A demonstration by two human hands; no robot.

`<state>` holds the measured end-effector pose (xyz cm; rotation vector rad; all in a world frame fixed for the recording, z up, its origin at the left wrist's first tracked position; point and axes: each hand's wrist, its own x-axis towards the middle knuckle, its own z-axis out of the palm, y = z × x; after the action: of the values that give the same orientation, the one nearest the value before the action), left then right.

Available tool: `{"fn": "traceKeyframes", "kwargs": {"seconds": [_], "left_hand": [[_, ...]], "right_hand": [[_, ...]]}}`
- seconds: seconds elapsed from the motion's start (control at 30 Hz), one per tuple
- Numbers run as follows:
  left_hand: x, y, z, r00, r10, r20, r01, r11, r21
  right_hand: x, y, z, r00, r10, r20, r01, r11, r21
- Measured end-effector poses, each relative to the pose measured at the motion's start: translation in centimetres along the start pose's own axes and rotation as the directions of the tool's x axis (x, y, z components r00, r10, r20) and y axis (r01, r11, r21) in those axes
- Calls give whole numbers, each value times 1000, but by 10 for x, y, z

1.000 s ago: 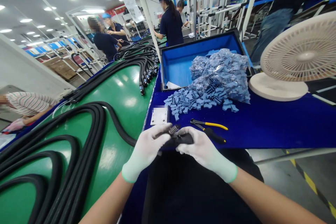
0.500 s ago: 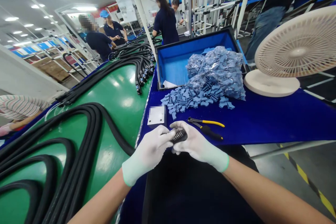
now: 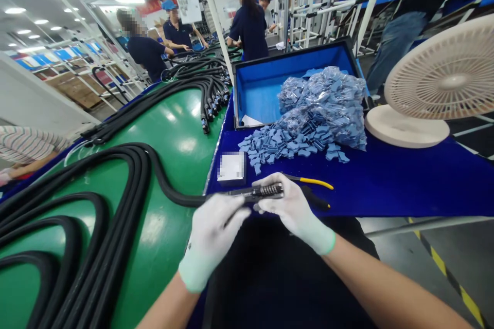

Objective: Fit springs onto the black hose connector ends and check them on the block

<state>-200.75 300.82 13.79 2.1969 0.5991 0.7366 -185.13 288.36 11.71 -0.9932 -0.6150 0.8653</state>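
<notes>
The right hand (image 3: 291,209) pinches the black hose end (image 3: 251,194) between thumb and fingers, close by its coil spring (image 3: 270,190). The left hand (image 3: 213,229) lies alongside with its thumb parted from its fingers; it is blurred, and I cannot tell whether it grips the hose. The hose end sits between the two gloved hands, roughly level, over the near edge of the blue table (image 3: 389,187), and its black hose (image 3: 173,195) trails off leftward.

To handle this well, I would pinch the fitting firmly behind the spring and leave the coils free, so that they are neither squeezed nor bent. The left hand is best used to carry the hose's weight, keeping it in line with the fitting, since a thick hose like this probably wants to twist or sag.

Counting outward: two hands, one hose end with one spring showing. Just beyond are one pair of yellow-handled pliers (image 3: 316,183), partly behind the right hand, and one white-topped block (image 3: 231,168). Past them lie one heap of loose blue clips (image 3: 276,148), too many to count, clear bagging (image 3: 332,97) full of more, whose bags I cannot separate, one blue bin (image 3: 257,93) and one fan (image 3: 451,82). On the green table (image 3: 164,226) the other hoses (image 3: 131,190) overlap too much for a sure count
</notes>
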Motion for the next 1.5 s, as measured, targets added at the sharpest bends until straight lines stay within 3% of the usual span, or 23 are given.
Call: {"fn": "traceKeyframes", "kwargs": {"seconds": [0.03, 0.07, 0.1, 0.13, 0.17, 0.2, 0.23, 0.27, 0.3, 0.37, 0.4, 0.43, 0.5, 0.67, 0.73, 0.8, 0.87, 0.93, 1.07, 1.2, 1.4, 1.5], "left_hand": [[-13, -4, 3, 994, -108, 35, 112, 985, -133], [-24, -8, 6, 969, -226, 96, 245, 914, -324], [-32, -13, 8, 932, -334, 143, 357, 767, -533], [-36, -17, 9, 890, -427, 161, 402, 567, -718], [-38, -22, 8, 850, -507, 145, 366, 370, -854], [-35, -25, 5, 811, -577, 100, 278, 230, -933], [-30, -27, -1, 779, -625, 45, 193, 170, -966], [-23, -28, -8, 769, -639, -11, 134, 178, -975], [-13, -26, -16, 784, -617, -70, 95, 231, -968], [10, -21, -33, 850, -491, -193, 28, 408, -913], [22, -16, -40, 875, -413, -252, -11, 503, -864], [36, -12, -47, 893, -336, -300, -53, 583, -810], [65, -5, -56, 914, -196, -356, -127, 695, -708], [135, -7, -61, 939, 19, -342, -228, 782, -580], [152, -12, -57, 947, 36, -320, -220, 798, -561], [161, -17, -51, 957, 29, -288, -194, 803, -564], [163, -22, -46, 966, 18, -257, -170, 794, -583], [162, -25, -44, 969, 15, -246, -165, 781, -602], [158, -28, -44, 965, 5, -261, -167, 780, -603], [156, -26, -43, 953, -3, -302, -179, 800, -573], [150, -25, -41, 946, 1, -324, -180, 833, -524], [149, -27, -39, 937, -7, -348, -170, 862, -477]], "right_hand": [[-6, 5, 2, 998, -12, -56, 14, 1000, 24], [-12, 9, 5, 996, -10, -84, 12, 1000, 24], [-18, 12, 7, 999, 14, -46, -14, 1000, -9], [-22, 14, 8, 996, 59, 63, -55, 996, -76], [-23, 14, 8, 973, 114, 201, -79, 982, -174], [-20, 12, 6, 938, 157, 308, -63, 954, -293], [-11, 8, 4, 922, 168, 349, -3, 904, -428], [1, 4, 1, 938, 130, 323, 86, 811, -579], [17, 0, -1, 967, 36, 252, 167, 657, -735], [52, -4, -5, 973, -181, 143, 181, 219, -959], [68, -4, -5, 965, -226, 135, 145, 31, -989], [81, -2, -5, 963, -231, 140, 120, -97, -988], [96, 5, -4, 964, -217, 153, 114, -184, -976], [98, 22, -12, 945, -259, 200, 166, -145, -975], [99, 25, -20, 928, -281, 247, 241, -55, -969], [103, 28, -27, 903, -314, 294, 339, 96, -936], [108, 29, -32, 883, -354, 308, 403, 238, -883], [110, 29, -33, 882, -370, 292, 414, 314, -854], [109, 25, -29, 908, -364, 206, 326, 309, -893], [106, 22, -27, 910, -354, 215, 329, 304, -894], [107, 25, -29, 899, -349, 265, 413, 468, -782], [107, 27, -29, 894, -366, 258, 420, 489, -765]]}}
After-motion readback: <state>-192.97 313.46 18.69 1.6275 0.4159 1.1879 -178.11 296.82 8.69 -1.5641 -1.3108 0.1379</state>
